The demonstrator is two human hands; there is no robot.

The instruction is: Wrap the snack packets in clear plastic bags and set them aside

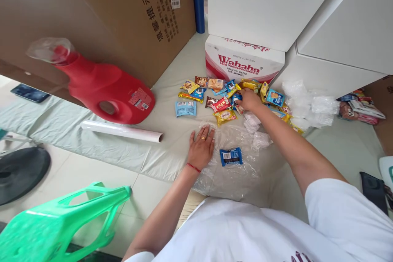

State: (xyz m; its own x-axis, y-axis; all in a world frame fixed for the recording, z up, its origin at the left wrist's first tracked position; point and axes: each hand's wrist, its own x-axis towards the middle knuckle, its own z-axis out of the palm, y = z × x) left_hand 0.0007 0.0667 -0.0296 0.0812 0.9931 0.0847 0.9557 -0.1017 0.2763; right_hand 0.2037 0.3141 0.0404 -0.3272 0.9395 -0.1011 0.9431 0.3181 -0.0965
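Note:
My left hand lies flat with fingers spread on the edge of a clear plastic film. On that film, to the right of it, rests a blue snack packet. My right hand reaches into a pile of small wrapped snacks. Its fingers are curled down and partly hidden among the wrappers; what they hold, if anything, cannot be made out. Around it lie a red packet, a yellow packet and a blue packet. A light blue packet lies at the pile's left.
A white Wahaha box stands behind the snacks. Crumpled clear wrap is at the right. Leftward are a red jug, a film roll and a green stool. Cartons and white cabinets border the cloth.

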